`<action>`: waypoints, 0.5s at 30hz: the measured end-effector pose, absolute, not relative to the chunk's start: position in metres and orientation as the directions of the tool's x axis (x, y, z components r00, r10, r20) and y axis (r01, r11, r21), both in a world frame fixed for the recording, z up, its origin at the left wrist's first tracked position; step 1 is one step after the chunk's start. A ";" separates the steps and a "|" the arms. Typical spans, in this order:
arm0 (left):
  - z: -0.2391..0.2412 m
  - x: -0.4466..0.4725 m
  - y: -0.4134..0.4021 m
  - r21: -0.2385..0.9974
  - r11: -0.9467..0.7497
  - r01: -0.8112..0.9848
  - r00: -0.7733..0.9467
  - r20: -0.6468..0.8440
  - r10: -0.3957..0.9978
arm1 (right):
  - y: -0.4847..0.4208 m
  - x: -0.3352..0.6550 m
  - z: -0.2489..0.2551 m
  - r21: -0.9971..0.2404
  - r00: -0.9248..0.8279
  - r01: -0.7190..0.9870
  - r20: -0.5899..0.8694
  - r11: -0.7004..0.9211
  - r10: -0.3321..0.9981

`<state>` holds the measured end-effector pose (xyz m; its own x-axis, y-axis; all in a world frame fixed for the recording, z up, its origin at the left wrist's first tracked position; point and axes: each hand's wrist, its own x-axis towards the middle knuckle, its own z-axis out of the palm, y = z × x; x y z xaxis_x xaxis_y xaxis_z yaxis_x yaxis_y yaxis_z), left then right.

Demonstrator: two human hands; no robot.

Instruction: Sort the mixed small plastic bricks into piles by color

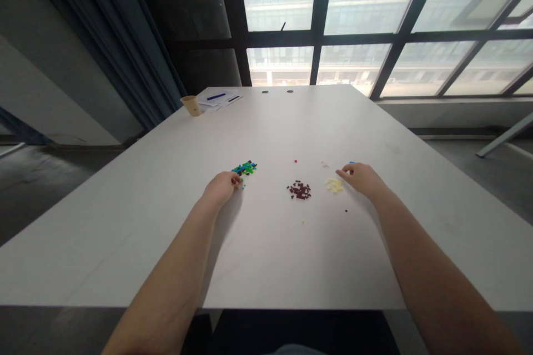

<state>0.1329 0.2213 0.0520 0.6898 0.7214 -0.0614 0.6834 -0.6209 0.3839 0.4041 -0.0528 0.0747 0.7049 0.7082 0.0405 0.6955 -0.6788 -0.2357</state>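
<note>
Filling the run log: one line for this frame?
left hand: at green-blue pile | right hand: beside pale yellow pile | dark red pile: between both hands

We list one white table [266, 266], long and matt, with two round ports [265, 91] near its far edge.

On it we count:
- a green and blue heap of small pieces [246, 167], left of centre
- a dark maroon heap [299, 190], centre
- a pale yellow heap [333, 185], right of it
- strays: one red piece [295, 161], one dark piece [345, 211], one pale piece [302, 222]
- far left corner: a paper cup [191, 105] just beside sheets of paper [216, 101] bearing a blue pen [216, 96]
</note>
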 end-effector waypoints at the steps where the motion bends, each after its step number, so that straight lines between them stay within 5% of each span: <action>1: 0.051 0.134 0.221 0.386 -0.630 0.673 0.698 -0.052 0.714 | -0.053 0.404 0.075 -0.231 0.703 0.698 0.042 -0.678 0.710; 15: 0.052 0.136 0.221 0.363 -0.654 0.663 0.701 0.004 0.713 | -0.053 0.400 0.079 -0.251 0.706 0.694 0.055 -0.675 0.706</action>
<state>0.1358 0.2205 0.0523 0.7013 0.7128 0.0043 0.6630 -0.6545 0.3634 0.4002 -0.0532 0.0791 0.7065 0.7056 0.0554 0.6938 -0.6749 -0.2514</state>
